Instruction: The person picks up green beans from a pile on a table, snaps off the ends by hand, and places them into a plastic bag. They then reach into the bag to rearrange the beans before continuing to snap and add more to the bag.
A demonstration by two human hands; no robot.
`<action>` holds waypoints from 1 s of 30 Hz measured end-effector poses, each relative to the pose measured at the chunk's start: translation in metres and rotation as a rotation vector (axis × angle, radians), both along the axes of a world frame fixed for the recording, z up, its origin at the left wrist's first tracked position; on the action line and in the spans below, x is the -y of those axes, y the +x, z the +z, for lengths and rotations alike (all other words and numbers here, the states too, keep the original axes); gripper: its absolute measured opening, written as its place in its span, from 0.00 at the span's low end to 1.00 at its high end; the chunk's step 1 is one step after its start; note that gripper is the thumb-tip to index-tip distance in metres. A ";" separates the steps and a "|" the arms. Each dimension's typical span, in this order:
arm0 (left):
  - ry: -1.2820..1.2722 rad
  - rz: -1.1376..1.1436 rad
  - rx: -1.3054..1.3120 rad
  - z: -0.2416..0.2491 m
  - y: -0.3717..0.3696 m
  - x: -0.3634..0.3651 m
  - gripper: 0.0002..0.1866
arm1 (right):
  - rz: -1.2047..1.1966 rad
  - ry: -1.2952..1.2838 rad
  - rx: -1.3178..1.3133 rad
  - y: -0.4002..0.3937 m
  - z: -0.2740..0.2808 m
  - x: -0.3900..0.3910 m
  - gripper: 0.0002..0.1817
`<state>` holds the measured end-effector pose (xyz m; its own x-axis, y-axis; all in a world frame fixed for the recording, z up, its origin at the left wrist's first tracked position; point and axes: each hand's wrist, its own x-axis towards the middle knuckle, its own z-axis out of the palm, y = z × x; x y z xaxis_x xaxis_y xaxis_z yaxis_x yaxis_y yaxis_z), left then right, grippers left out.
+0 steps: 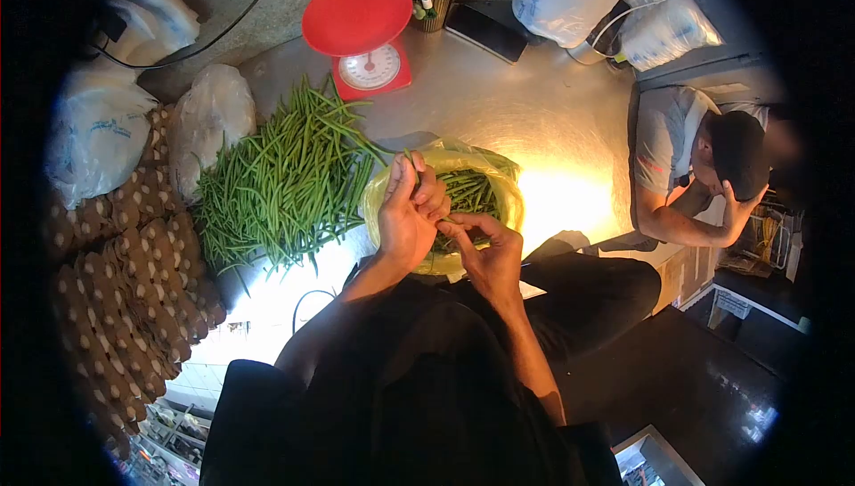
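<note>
A big heap of green beans (pixel 280 174) lies on the metal table to my left. In front of me stands an open yellow plastic bag (pixel 509 210), with more green beans inside. My left hand (pixel 405 214) is raised over the bag's near left side, its fingers curled around a green bean that sticks out past the fingertips. Close beside it, my right hand (pixel 490 253) has thumb and forefinger pinched together at what looks like a bean's end, touching the left hand's fingers. The fingers partly hide how many beans are held.
A red kitchen scale (pixel 372 67) stands behind the heap. A phone (pixel 486 32) and a dark ribbed cup (pixel 435 5) are at the back. Stacked egg trays (pixel 134 299) and plastic bags (pixel 212 116) are on the left. Another person (pixel 704 165) leans at the table's right end.
</note>
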<state>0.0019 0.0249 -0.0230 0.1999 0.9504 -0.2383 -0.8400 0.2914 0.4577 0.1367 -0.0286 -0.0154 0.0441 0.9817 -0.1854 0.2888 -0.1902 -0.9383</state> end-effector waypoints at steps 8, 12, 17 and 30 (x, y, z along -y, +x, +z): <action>-0.170 0.125 0.122 -0.005 -0.006 0.011 0.12 | 0.007 -0.290 -0.378 0.006 -0.002 0.001 0.09; -0.095 0.173 0.140 -0.007 -0.006 0.022 0.13 | -0.050 -0.388 -0.647 0.007 -0.029 0.009 0.06; -0.386 0.177 0.442 -0.017 -0.015 0.026 0.11 | 0.054 -0.394 -1.148 -0.002 -0.043 0.025 0.05; 0.094 0.559 -1.787 -0.019 -0.156 0.024 0.20 | 0.535 0.301 0.527 0.007 -0.057 -0.028 0.36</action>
